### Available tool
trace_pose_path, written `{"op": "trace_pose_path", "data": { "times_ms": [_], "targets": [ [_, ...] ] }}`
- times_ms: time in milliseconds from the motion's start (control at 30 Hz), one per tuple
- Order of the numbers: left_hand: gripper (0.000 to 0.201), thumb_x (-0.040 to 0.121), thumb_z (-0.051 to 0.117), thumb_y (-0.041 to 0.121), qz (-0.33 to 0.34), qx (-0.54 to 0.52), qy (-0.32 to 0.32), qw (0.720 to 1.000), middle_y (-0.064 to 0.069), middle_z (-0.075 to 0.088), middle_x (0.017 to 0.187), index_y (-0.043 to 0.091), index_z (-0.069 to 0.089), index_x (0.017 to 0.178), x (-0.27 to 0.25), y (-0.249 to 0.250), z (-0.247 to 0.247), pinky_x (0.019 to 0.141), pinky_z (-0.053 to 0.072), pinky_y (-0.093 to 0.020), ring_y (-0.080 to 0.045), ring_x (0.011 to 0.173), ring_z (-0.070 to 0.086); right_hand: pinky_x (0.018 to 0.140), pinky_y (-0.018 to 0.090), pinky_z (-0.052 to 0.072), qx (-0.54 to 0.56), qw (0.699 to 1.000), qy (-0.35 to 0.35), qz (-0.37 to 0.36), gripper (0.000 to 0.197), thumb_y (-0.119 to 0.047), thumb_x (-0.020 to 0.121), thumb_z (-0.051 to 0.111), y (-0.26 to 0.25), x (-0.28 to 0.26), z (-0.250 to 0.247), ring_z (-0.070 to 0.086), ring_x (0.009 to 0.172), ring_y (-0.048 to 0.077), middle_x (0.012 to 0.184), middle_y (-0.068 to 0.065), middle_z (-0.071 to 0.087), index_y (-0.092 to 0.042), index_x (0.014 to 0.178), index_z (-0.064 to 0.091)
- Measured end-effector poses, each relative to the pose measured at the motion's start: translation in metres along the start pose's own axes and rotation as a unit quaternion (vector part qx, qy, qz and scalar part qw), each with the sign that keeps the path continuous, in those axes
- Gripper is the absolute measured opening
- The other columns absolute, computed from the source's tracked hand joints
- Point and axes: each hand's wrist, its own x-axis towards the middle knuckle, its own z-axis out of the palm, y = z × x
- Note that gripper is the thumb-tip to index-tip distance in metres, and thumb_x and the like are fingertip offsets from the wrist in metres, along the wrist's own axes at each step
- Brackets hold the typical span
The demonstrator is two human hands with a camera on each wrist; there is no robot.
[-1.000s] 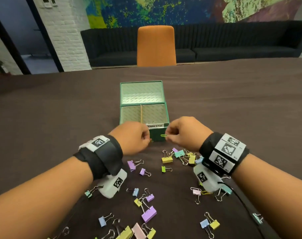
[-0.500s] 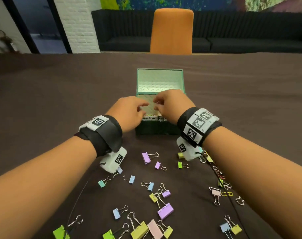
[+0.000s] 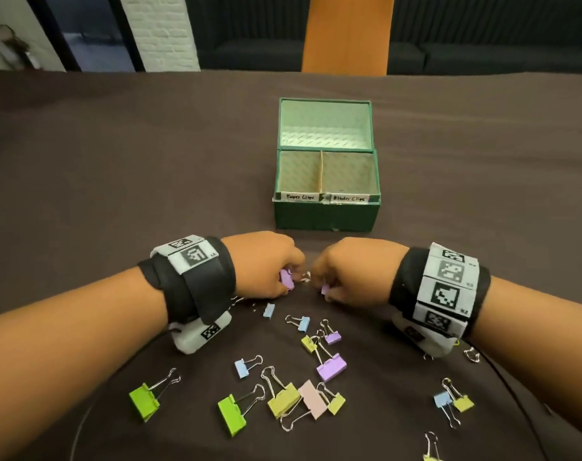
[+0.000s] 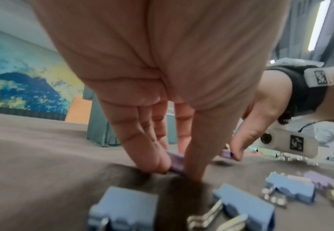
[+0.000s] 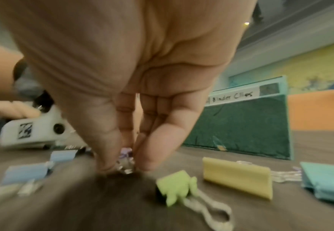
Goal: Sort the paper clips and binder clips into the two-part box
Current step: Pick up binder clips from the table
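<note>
Just in front of the green box (image 3: 326,212), the left hand (image 3: 261,264) pinches a purple binder clip (image 3: 287,279) on the table (image 3: 116,194); the right hand (image 3: 356,271) pinches a smaller purple clip (image 3: 325,290).

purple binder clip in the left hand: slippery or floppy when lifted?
Probably neither. The left hand pinches the purple binder clip by its folded body, which looks rigid. Its wire handles probably swing loosely. It looks small, so likely light; pinched between the fingertips, it could twist.

Both forearms reaching forward, left hand (image 3: 266,264) and right hand (image 3: 352,271) knuckles-up, fingertips pinched downward, nearly touching
</note>
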Motion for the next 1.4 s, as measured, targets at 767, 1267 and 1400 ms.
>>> {"op": "trace_pose_path", "data": {
  "times_ms": [767,1267,1400],
  "targets": [
    [0.015,0.081,0.076,0.030,-0.060,-0.099,0.087,0.989,0.011,0.070,0.088,0.029,0.071,0.096,-0.017,-0.020,-0.052,0.080,0.052,-0.027,-0.005,0.080,0.063,0.074,0.024,0.045,0.061,0.991,0.102,0.054,0.017,-0.034,0.086,0.069,0.029,-0.033,-0.024,0.060,0.081,0.008,0.091,-0.016,0.064,-0.033,0.102,0.064],
    [0.017,0.083,0.071,0.028,-0.096,-0.075,-0.011,0.992,0.014,0.068,0.081,0.033,0.065,0.099,-0.061,-0.022,0.012,0.075,0.053,-0.029,0.002,0.068,0.060,0.076,0.035,0.051,0.011,0.998,-0.014,-0.053,0.016,-0.024,0.089,0.055,-0.047,-0.014,0.016,0.059,0.093,0.023,0.104,-0.002,0.059,-0.027,0.105,0.060],
    [0.017,0.081,0.072,0.020,-0.076,-0.148,0.082,0.983,0.015,0.068,0.075,0.032,0.068,0.093,-0.052,-0.021,-0.016,0.071,0.052,-0.022,0.001,0.063,0.059,0.076,0.036,0.052,0.059,0.996,0.072,-0.015,0.016,-0.027,0.085,0.057,-0.020,-0.015,-0.003,0.059,0.085,0.021,0.095,-0.005,0.061,-0.026,0.100,0.059]
  ]
}}
